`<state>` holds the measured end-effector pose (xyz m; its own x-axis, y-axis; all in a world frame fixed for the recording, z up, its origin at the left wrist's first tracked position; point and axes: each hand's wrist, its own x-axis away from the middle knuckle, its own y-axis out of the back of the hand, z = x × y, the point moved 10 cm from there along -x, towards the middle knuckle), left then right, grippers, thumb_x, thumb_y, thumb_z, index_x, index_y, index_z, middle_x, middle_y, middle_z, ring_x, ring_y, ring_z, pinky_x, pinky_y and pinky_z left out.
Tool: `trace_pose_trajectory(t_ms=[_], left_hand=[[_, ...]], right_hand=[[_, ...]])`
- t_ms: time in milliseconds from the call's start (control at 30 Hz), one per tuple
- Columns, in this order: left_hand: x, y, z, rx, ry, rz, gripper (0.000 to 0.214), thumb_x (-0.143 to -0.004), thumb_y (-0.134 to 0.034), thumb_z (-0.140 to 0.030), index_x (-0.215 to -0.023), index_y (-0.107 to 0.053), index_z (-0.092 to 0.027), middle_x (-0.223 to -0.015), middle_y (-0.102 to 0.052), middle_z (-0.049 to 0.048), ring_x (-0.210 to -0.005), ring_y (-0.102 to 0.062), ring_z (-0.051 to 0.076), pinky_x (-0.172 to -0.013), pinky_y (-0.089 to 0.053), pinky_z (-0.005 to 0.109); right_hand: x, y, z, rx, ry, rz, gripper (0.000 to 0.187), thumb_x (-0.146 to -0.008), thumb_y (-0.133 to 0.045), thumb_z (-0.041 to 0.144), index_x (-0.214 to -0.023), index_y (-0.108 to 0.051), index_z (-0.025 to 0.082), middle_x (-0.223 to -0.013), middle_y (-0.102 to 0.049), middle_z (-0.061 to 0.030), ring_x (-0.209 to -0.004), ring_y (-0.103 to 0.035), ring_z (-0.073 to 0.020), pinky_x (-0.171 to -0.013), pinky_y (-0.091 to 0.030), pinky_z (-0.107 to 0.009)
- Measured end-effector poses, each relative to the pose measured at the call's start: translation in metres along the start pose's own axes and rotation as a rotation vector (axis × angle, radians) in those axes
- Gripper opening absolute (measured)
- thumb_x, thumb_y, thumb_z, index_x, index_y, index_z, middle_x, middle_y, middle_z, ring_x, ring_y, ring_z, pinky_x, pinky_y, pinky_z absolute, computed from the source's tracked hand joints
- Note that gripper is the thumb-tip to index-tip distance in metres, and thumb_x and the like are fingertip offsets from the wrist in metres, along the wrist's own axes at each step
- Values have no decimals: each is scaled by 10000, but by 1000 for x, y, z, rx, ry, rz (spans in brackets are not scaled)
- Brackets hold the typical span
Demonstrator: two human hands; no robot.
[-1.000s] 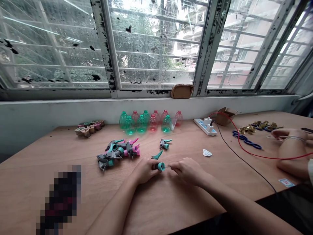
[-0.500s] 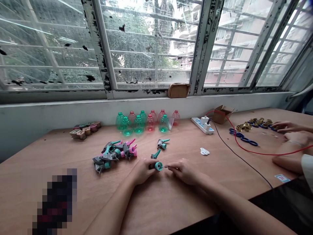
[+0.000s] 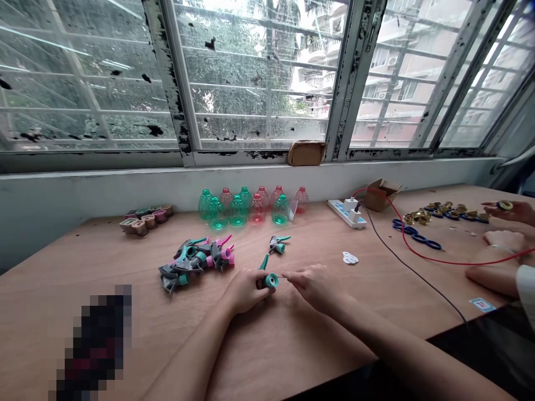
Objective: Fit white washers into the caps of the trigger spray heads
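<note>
Sprayer [image 3: 270, 280] in L hand [image 3: 246, 291], nr R hand [image 3: 313, 285]

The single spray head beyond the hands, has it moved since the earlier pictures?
No: the spray head has kept its place in front of the rightmost green bottle; only the view shifted.

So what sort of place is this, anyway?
Probably a small workshop, though I can't be sure: the left hand holds a spray head, a pile of similar heads lies nearby, and green and red bottles stand grouped on the table.
</note>
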<state>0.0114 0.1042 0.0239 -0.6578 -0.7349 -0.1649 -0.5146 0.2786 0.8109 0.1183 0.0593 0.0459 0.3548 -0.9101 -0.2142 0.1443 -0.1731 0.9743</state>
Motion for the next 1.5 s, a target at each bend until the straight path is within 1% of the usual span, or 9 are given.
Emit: trace_pose_trajectory(t_ms=[133, 267, 433, 667, 900, 1100, 1267, 1367, 1500], left_hand=[[0, 1, 1, -22, -13, -11, 134, -765, -566, -230, -773, -672, -148, -630, -571, -19, -576, -444, 95, -543, -276, 207], [1, -1, 3, 14, -17, 8, 161, -782, -552, -230, -836, -686, -159, -647, -567, -21, -600, -456, 102, -556, -289, 206], [2, -2, 2, 34, -6, 29, 214, -785, -549, -243, -904, -702, -154, -647, -546, -23, -604, -440, 102, -552, -290, 201], [3, -7, -1, 100, -29, 109, 224, -782, -553, -226, -937, -699, -156, -648, -500, -34, -616, -411, 94, -557, -290, 186], [3, -8, -2, 126, -37, 125, 212, -758, -531, -188, -883, -692, -131, -648, -513, -29, -614, -422, 96, -553, -294, 187], [1, -7, 2, 116, 0, 69, 212, -737, -565, -204, -882, -709, -147, -636, -566, -33, -588, -443, 91, -538, -296, 186], [0, -7, 3, 30, 8, 48, 161, -734, -578, -213, -795, -715, -154, -614, -591, -31, -562, -456, 88, -525, -274, 198], [1, -5, 4, 41, 1, 48, 191, -743, -574, -213, -858, -720, -167, -613, -583, -35, -560, -445, 89, -525, -271, 198], [3, -3, 1, 73, -23, 73, 183, -753, -568, -204, -853, -715, -162, -574, -482, -54, -549, -383, 78, -512, -243, 194]], right_hand=[[1, -1, 11, 129, -22, 99, 399, -903, -442, 126, -1235, -591, 288, -921, -726, -65, -777, -682, -186, -601, -422, -237], [-2, 1, 13, 129, -4, 110, 330, -935, -406, 182, -1075, -688, 280, -880, -730, -70, -773, -676, -208, -603, -411, -256], [-9, 3, 1, -50, 43, 114, 282, -915, -468, 250, -988, -736, 299, -868, -738, -39, -789, -663, -190, -628, -376, -251], [-11, 11, 0, -170, 100, 135, 240, -851, -534, 209, -894, -763, 268, -753, -733, -10, -658, -622, -143, -520, -277, -232], [-7, 0, 4, -418, 173, 180, 269, -873, -511, 183, -975, -750, 251, -795, -743, 5, -664, -638, -120, -577, -361, -201], [0, 5, 2, -84, 75, 93, 282, -928, -468, 318, -964, -748, 298, -861, -744, -52, -747, -654, -185, -626, -369, -244], [3, 3, 8, 109, -22, 131, 337, -945, -411, 255, -909, -746, 266, -787, -727, -74, -722, -660, -204, -608, -371, -254], [1, -1, 7, 8, -5, 105, 328, -948, -422, 265, -910, -748, 255, -828, -736, -70, -733, -662, -181, -609, -369, -241], [-1, -10, 1, -250, 117, 70, 266, -917, -488, 232, -960, -749, 248, -787, -741, -41, -681, -648, -127, -608, -361, -209]])
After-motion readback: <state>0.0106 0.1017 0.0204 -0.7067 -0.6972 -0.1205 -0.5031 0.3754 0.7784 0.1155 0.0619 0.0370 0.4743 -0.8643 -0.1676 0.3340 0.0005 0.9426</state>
